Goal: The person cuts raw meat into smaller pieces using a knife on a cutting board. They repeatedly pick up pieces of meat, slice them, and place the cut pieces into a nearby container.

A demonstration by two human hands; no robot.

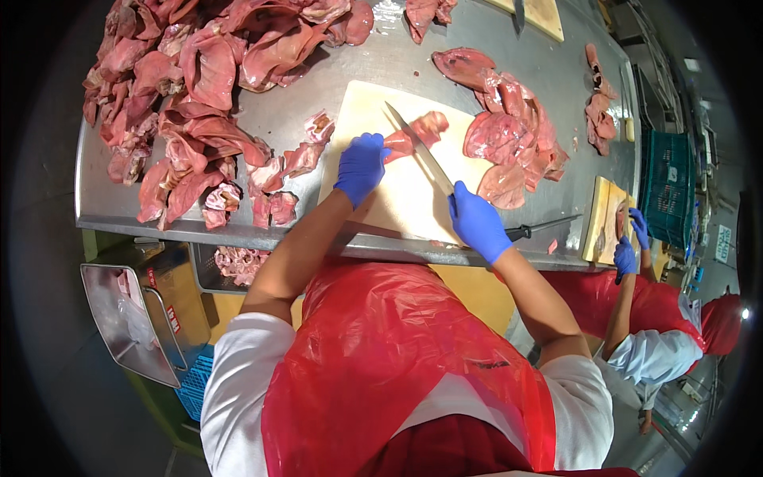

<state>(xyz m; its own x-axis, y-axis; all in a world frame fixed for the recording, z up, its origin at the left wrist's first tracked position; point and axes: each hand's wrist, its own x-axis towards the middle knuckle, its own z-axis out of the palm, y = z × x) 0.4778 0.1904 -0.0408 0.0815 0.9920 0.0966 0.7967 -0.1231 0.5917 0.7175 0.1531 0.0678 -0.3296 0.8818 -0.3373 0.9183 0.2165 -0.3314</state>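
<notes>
On the pale cutting board in front of me, my left hand in a blue glove grips the left end of a pink piece of meat. My right hand, also gloved, is closed on the handle of a long knife, whose blade crosses the meat. A second, black-handled knife lies by my right hand. Smaller meat trimmings lie left of the board, and larger flat pieces lie on its right side and beyond.
A big meat pile covers the steel table's left. At right, a co-worker's gloved hands work at another board beside green crates. A steel bin and tray of scraps sit below the front edge.
</notes>
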